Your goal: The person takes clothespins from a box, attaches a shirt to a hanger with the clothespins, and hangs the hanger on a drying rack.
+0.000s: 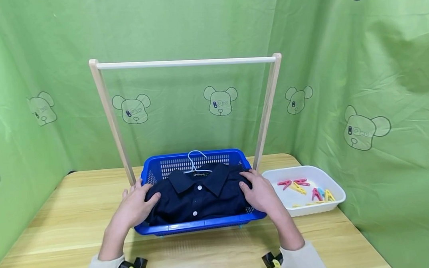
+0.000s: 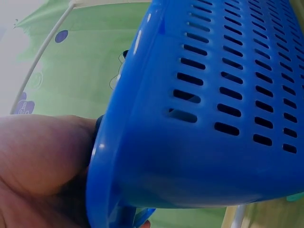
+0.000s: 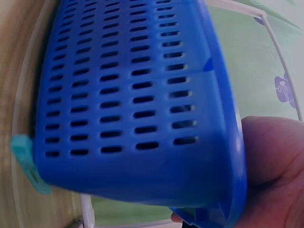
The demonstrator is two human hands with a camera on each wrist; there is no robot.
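Observation:
Both hands hold a blue plastic basket (image 1: 204, 223) with slotted walls, one at each end. My left hand (image 1: 133, 205) grips the left end, thumb over the rim against the dark cloth. My right hand (image 1: 261, 191) grips the right end the same way. A fingertip (image 3: 176, 218) shows beneath the rim in the right wrist view. Inside the basket lies a dark navy collared shirt (image 1: 210, 202) with white buttons. A white hanger (image 1: 193, 161) sits in its collar, hook upward.
A wooden rack (image 1: 186, 63) with a white crossbar stands around the basket. To the right, a white tray (image 1: 273, 173) holds several red, yellow and blue clothespins (image 1: 317, 194). A teal piece (image 3: 31, 164) is at the basket's base. Green curtains (image 1: 185, 119) surround the wooden table (image 1: 60, 220).

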